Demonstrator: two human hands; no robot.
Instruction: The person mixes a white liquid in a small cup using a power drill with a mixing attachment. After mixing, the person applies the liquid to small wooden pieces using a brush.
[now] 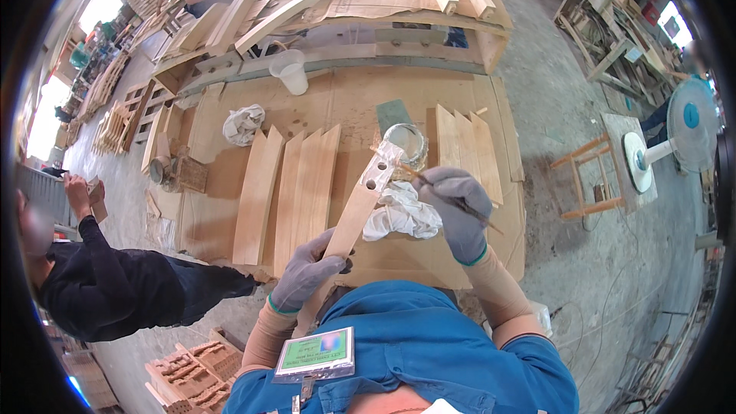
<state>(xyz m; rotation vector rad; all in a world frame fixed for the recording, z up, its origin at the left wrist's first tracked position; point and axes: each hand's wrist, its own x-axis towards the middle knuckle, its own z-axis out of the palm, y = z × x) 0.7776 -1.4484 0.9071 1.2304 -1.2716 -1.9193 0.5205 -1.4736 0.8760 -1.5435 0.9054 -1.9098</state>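
My left hand (310,268), in a grey glove, is closed round the lower part of a pale wooden slat (354,218). That slat tilts up and away from me; two round holes show near its far end, where the surface looks whitish and shiny. In my gloved right hand (458,207) is a thin brown stick (483,219), pinched between the fingers. Its far tip lies close to the holed end; whether it carries bristles I cannot tell. Just behind stands a round open can (406,138), partly hidden by the slat. A crumpled white cloth (405,213) lies below the can.
Pale slats lie in groups at left (259,192) and right (464,146) on a cardboard-covered surface (368,92). A white bucket (291,73), a rag (244,124) and a green sheet (392,116) lie beyond. A fan (690,123) stands right; a person (115,276) stands left.
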